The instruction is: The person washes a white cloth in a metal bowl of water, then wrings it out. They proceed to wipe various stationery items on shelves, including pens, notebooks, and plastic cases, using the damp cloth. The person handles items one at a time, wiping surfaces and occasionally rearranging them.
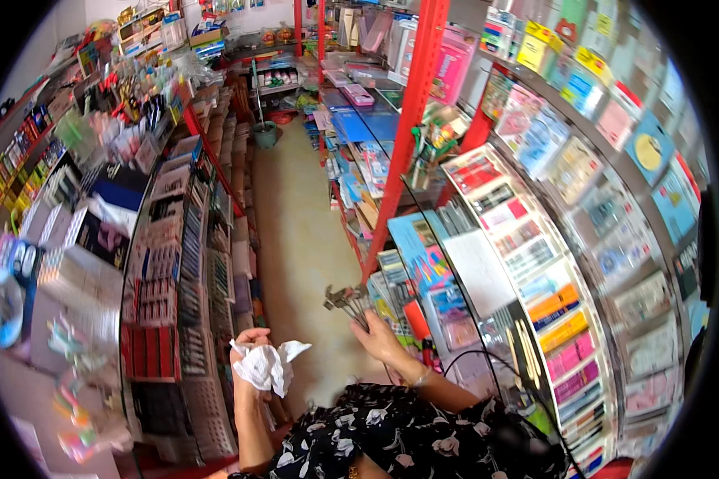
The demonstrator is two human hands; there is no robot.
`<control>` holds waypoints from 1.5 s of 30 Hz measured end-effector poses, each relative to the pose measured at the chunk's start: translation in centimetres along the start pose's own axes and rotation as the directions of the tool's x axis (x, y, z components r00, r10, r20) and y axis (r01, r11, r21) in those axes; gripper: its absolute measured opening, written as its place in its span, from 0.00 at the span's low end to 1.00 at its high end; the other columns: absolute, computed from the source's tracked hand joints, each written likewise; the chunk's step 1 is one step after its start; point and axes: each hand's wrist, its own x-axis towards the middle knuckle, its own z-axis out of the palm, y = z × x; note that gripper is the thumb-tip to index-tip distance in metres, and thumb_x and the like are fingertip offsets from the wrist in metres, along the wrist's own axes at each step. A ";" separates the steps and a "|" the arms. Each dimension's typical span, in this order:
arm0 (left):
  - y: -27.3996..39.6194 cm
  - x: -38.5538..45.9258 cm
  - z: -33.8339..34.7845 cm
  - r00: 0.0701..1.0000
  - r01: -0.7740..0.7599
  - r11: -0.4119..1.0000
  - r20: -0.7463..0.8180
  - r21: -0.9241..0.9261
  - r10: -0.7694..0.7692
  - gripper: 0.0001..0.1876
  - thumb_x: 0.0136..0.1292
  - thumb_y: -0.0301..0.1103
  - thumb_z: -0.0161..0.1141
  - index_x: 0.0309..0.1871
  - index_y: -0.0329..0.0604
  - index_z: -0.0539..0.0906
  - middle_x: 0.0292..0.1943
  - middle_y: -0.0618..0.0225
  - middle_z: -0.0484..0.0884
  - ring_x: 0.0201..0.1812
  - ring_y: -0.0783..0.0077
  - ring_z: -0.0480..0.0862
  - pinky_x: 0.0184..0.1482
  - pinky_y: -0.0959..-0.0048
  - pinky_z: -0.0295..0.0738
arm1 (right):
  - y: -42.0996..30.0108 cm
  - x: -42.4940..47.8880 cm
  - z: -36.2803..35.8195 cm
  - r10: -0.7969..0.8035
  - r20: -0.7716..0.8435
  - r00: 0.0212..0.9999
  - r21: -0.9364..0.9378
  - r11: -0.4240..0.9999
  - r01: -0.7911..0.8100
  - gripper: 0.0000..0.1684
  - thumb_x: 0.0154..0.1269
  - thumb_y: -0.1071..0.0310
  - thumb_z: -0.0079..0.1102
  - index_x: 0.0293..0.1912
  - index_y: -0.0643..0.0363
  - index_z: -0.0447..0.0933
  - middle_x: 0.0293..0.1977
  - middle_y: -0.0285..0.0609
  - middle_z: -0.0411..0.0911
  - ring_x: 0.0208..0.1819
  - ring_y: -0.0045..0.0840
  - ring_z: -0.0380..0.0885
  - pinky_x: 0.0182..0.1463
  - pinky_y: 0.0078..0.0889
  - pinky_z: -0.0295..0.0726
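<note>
My left hand (250,337) grips a crumpled white tissue or cloth (265,366) whose loose corners stick out to the right. In my right hand (377,338) is a bundle of thin metal rods with flat, bracket-like end pieces (344,297). Those ends point up and away from me, and their exact kind is hard to tell. Both hands are held apart in front of my body, over the aisle floor (287,239). The bundle is near the foot of a red metal shelf post (389,197), though I cannot tell whether they touch.
Left of the aisle stands a display rack (156,299) of pens and boxed goods. On the right, a glass-topped counter (404,185) carries stationery, beside a white compartment tray (536,287). Packaged goods (575,167) hang beyond it. A green bucket (265,135) sits farther down the aisle.
</note>
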 end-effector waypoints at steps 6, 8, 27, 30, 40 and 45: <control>1.2 13.7 0.5 0.995 -0.041 0.998 -0.096 -0.039 0.037 0.10 0.60 0.22 0.59 0.45 0.36 0.79 0.27 0.72 0.77 0.25 0.81 0.75 0.27 0.82 0.70 | -5.1 21.3 2.3 -0.092 0.107 0.990 0.101 0.992 0.082 0.16 0.68 0.60 0.55 0.36 0.64 0.64 0.23 0.55 0.71 0.25 0.46 0.73 0.28 0.43 0.68; 1.4 19.7 0.9 0.996 -0.044 0.995 -0.075 0.094 0.052 0.12 0.58 0.21 0.58 0.46 0.37 0.78 0.29 0.71 0.77 0.28 0.79 0.76 0.31 0.81 0.72 | -4.7 27.6 3.1 -0.091 0.078 0.993 0.074 0.994 0.086 0.17 0.68 0.60 0.54 0.36 0.64 0.64 0.23 0.55 0.71 0.25 0.47 0.73 0.29 0.44 0.68; 12.3 70.6 23.3 0.841 -0.079 0.927 0.524 0.367 -0.136 0.07 0.62 0.25 0.59 0.42 0.37 0.78 0.29 0.74 0.76 0.28 0.81 0.75 0.30 0.81 0.70 | 2.9 59.6 -6.1 0.146 -0.468 0.872 -0.140 0.962 -0.235 0.15 0.67 0.61 0.54 0.38 0.65 0.66 0.28 0.61 0.72 0.31 0.52 0.73 0.33 0.45 0.70; 11.5 76.0 24.7 0.812 -0.077 0.930 0.563 0.360 -0.151 0.08 0.61 0.25 0.62 0.44 0.36 0.79 0.27 0.73 0.77 0.27 0.81 0.76 0.29 0.80 0.71 | 2.8 66.8 -8.1 0.107 -0.527 0.843 -0.206 0.946 -0.249 0.14 0.68 0.63 0.53 0.38 0.63 0.64 0.28 0.60 0.74 0.32 0.56 0.74 0.32 0.51 0.70; 6.0 90.2 25.9 0.694 0.185 0.833 0.531 0.521 -0.487 0.11 0.60 0.27 0.64 0.45 0.38 0.79 0.28 0.74 0.78 0.27 0.82 0.76 0.27 0.81 0.69 | 2.8 88.0 -19.1 -0.381 -0.513 0.770 -0.576 0.817 0.021 0.13 0.61 0.73 0.57 0.41 0.63 0.63 0.33 0.57 0.74 0.39 0.55 0.74 0.39 0.48 0.72; 3.5 98.4 29.8 0.513 0.047 0.781 0.656 0.623 -0.554 0.12 0.58 0.26 0.63 0.45 0.40 0.80 0.27 0.75 0.77 0.27 0.81 0.76 0.27 0.79 0.69 | 10.1 92.5 -24.7 -0.368 -0.425 0.827 -0.744 0.663 -0.087 0.13 0.59 0.73 0.57 0.42 0.62 0.66 0.38 0.52 0.72 0.44 0.48 0.73 0.48 0.46 0.72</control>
